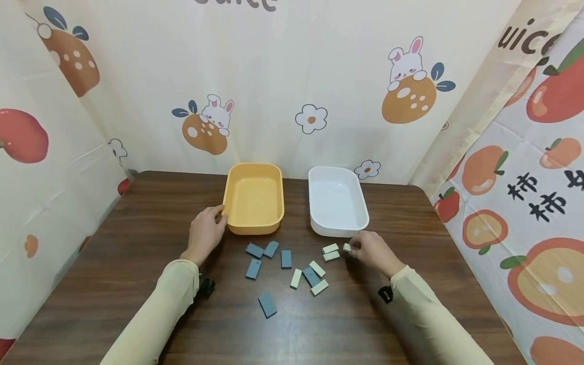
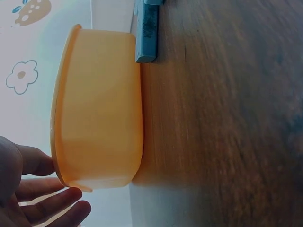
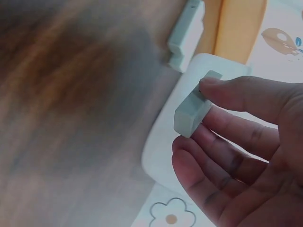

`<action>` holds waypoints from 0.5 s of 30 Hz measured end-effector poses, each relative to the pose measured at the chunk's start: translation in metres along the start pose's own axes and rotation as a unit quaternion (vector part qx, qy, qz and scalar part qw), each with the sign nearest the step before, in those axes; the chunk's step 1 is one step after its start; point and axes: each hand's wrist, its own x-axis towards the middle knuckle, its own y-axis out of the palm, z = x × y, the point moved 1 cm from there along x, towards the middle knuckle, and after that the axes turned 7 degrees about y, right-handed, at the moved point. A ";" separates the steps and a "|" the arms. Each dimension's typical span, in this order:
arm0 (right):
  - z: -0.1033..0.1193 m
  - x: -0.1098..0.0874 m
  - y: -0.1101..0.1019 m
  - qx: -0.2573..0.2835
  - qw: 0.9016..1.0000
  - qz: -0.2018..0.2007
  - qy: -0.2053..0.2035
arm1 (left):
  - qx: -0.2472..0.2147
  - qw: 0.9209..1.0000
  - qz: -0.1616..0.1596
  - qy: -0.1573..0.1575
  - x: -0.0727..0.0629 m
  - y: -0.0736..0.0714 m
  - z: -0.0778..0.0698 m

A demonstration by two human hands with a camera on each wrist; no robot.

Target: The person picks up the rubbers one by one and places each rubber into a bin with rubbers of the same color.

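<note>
My left hand (image 1: pixel 208 233) holds the yellow bin (image 1: pixel 253 228) at its front left corner, thumb and fingers at the rim in the left wrist view. My right hand (image 1: pixel 371 249) pinches a pale green block (image 3: pixel 191 111) between thumb and fingers, just in front of the white bin (image 1: pixel 339 230). To its left lie two more pale green blocks (image 1: pixel 331 256) side by side. Several blue blocks (image 1: pixel 286 259) are spread on the table before the yellow bin. Closer to me, pale green blocks (image 1: pixel 319 288) lie around and against a blue block (image 1: pixel 311 276).
A dark wooden table (image 1: pixel 219 334) bears both bins, which stand side by side at its back with a gap between them. One blue block (image 1: pixel 267 305) lies apart, nearest me. Printed cloth (image 1: pixel 274 61) hangs behind the table and along both sides.
</note>
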 end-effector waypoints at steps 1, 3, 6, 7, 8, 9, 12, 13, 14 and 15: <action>0.001 0.000 -0.002 0.001 1.000 -0.003 -0.002 | 0.000 1.000 -0.001 0.000 0.000 0.000 0.000; 0.003 0.001 -0.006 0.003 1.000 -0.007 -0.005 | 0.000 1.000 -0.002 0.001 0.000 -0.001 -0.001; 0.005 0.003 -0.013 0.011 1.000 -0.004 -0.008 | 0.001 1.000 -0.001 0.003 0.000 -0.001 0.000; 0.006 0.004 -0.015 0.016 1.000 -0.002 -0.006 | 0.002 1.000 -0.001 0.003 0.000 -0.001 0.000; 0.007 0.005 -0.018 0.019 1.000 0.000 -0.004 | 0.003 1.000 -0.001 0.003 0.000 -0.001 0.000; 0.008 0.006 -0.020 0.022 1.000 0.002 -0.001 | 0.004 1.000 0.000 0.003 0.001 -0.001 0.000; 0.010 0.009 -0.028 0.026 1.000 0.003 0.003 | 0.006 1.000 -0.001 0.002 0.000 0.000 0.000; 0.010 0.011 -0.030 0.027 1.000 0.002 0.005 | 0.007 1.000 -0.001 0.002 0.000 0.000 0.000; 0.011 0.013 -0.032 0.028 1.000 0.002 0.007 | 0.007 1.000 -0.002 0.002 0.000 0.000 0.001; 0.011 0.015 -0.034 0.028 1.000 0.001 0.008 | 0.007 1.000 -0.004 0.002 0.000 0.001 0.001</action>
